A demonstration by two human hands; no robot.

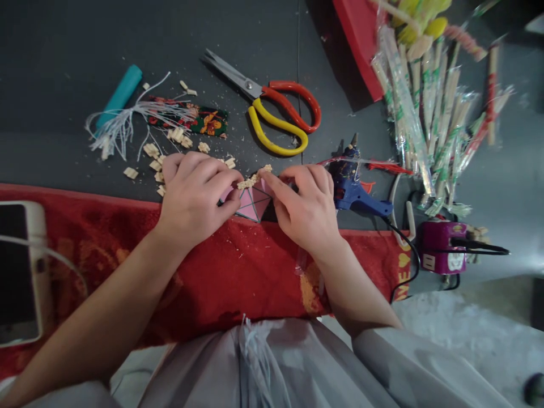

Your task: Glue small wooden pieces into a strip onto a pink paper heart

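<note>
Between my hands is a small pink piece with dark line edging [253, 206], and a row of pale, woody-looking bits [249, 182] runs along its upper edge. My left hand [193, 195] pinches the pink piece at its left side, thumb and forefinger together. On the other side, my right hand [306, 204] has its forefinger and thumb closed at the right end of the row. Its fingertips partly hide what they grip. Loose pale bits [177, 135] lie just beyond my left hand. A blue glue gun [357, 195] rests right of my right hand.
Scissors [261, 105] with red and yellow handles lie ahead. To the left are white strings [127, 122], a teal roll [121, 93] and a floral strip [212, 121]. Wrapped sticks [433, 113] and a purple box with a cable [444, 246] are right. A tablet-like device [36, 226] lies left.
</note>
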